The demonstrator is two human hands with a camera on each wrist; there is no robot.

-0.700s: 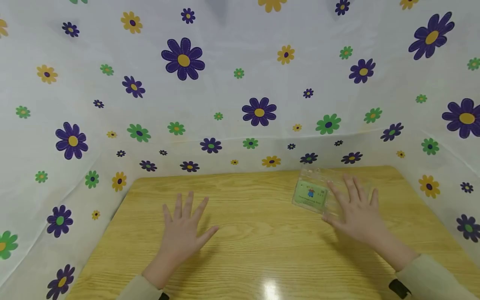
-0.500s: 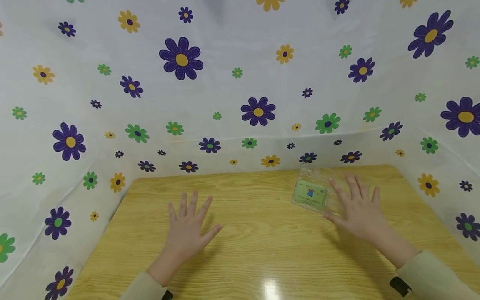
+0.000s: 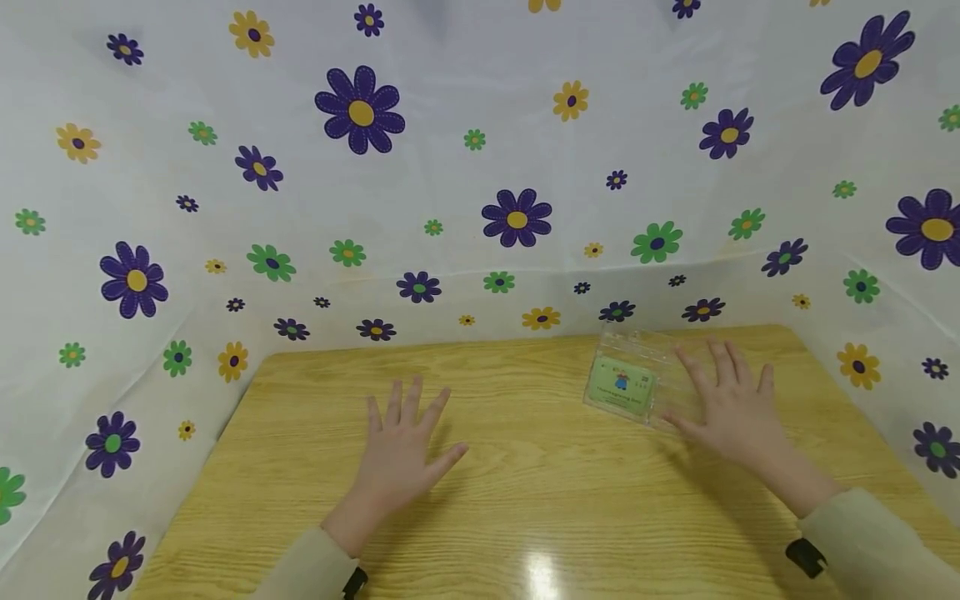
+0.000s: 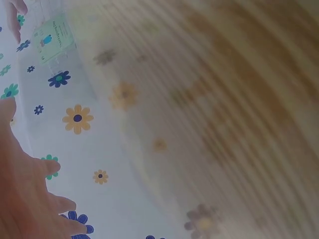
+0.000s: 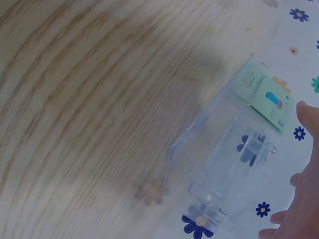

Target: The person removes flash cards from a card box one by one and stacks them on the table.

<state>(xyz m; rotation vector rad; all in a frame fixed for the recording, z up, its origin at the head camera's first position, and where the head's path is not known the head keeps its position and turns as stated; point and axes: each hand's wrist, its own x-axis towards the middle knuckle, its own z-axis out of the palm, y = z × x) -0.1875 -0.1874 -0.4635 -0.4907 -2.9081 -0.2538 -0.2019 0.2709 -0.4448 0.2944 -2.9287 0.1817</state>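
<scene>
A clear plastic case (image 3: 636,340) lies toward the back right of the wooden table. A green printed card (image 3: 621,385) with a small blue figure sits in its left part. My right hand (image 3: 738,421) has its fingers spread over the right side of the case, hiding some of it, and holds nothing. In the right wrist view, the transparent case (image 5: 207,144) stretches out beside the hand's fingers. Left of centre, my left hand (image 3: 401,467) is held over the table with fingers spread and nothing in it. The left wrist view shows its fingertips at the left edge.
The wood-grain table (image 3: 495,500) has a bright light reflection near its front. A white cloth (image 3: 442,183) printed with purple, green and yellow flowers rises behind it and on both sides. Dark bands (image 3: 806,557) show at the light sleeves.
My left hand has moved to the right. The right hand has shifted slightly right, showing more of the case's edge. The case has stayed in place.
</scene>
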